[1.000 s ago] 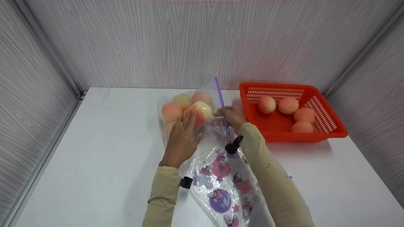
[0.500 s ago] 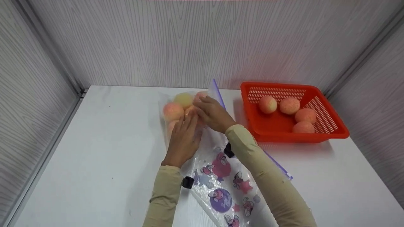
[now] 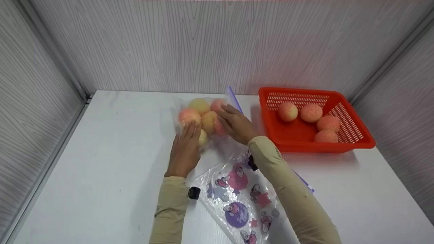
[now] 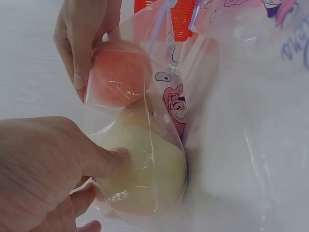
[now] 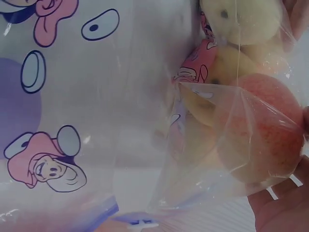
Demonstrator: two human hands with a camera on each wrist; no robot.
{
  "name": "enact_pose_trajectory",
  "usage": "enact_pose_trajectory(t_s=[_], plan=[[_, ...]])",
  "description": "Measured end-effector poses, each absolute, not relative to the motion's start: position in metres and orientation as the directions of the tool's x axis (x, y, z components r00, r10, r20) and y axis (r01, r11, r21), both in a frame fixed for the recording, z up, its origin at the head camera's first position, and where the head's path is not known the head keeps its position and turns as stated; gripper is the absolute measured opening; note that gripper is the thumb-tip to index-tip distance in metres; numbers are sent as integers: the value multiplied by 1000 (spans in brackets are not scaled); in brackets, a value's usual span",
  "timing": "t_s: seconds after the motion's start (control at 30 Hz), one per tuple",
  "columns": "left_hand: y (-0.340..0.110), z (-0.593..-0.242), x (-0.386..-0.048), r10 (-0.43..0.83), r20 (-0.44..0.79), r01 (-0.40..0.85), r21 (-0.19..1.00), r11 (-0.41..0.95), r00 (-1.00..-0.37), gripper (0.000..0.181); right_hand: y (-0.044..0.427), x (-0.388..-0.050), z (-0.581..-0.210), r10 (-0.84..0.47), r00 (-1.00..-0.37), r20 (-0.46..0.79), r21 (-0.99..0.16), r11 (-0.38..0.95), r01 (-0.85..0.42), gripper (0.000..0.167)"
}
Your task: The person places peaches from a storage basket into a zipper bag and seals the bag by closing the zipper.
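Observation:
A clear zip bag (image 3: 232, 96) with a purple zip strip lies at the back middle of the table, with several peaches (image 3: 189, 117) inside. My left hand (image 3: 184, 149) rests on the bag's left side, its fingers reaching over the peaches. In the left wrist view its thumb presses a pale yellow peach (image 4: 145, 164) through the film. My right hand (image 3: 237, 125) lies over the bag's right side, fingers extended. In the right wrist view its fingertips touch a pink peach (image 5: 263, 128) through the plastic. The undersides of the peaches are hidden.
A second clear bag (image 3: 220, 173), printed with pink and purple cartoon figures, lies flat in front, partly under my right sleeve. A red plastic basket (image 3: 315, 147) holding several peaches (image 3: 311, 113) stands at the right. A wood-grain panel (image 3: 190, 47) rises behind the table.
My right hand has left the zip strip and moved left onto the peaches. My left hand has shifted slightly left and down, and the peaches have settled apart inside the bag.

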State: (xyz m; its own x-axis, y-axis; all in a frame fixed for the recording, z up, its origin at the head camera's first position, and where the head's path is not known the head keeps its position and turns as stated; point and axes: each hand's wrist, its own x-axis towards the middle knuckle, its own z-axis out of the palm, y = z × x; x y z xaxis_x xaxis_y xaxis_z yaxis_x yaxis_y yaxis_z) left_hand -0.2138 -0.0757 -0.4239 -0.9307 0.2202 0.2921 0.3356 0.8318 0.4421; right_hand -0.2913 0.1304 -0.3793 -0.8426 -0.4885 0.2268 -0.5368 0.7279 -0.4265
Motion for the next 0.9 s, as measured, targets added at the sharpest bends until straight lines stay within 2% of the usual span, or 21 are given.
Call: enact_pose_trajectory(t_s=[0.2,0.33,0.53,0.73,0.9], plan=[[-79,-425,-213,211,250,306,448,840,-945,71,133,-292,-392,-515,-845,145,-362,767,-530,44],[-79,-427,-212,200,256,302,467,831,-946,67,138,-294,-402,-539,-836,102,-371,759,-535,45],[-78,-430,-216,190,312,325,471,820,-931,65,140,-298,-404,-531,-841,105,-389,756,-527,48],[-78,-438,-221,153,434,373,483,793,-888,70,135,-298,-405,-486,-865,126,-413,767,-491,47],[-81,-441,-222,115,439,346,493,798,-891,70,130,-296,-405,-440,-895,77,-445,788,-426,48]])
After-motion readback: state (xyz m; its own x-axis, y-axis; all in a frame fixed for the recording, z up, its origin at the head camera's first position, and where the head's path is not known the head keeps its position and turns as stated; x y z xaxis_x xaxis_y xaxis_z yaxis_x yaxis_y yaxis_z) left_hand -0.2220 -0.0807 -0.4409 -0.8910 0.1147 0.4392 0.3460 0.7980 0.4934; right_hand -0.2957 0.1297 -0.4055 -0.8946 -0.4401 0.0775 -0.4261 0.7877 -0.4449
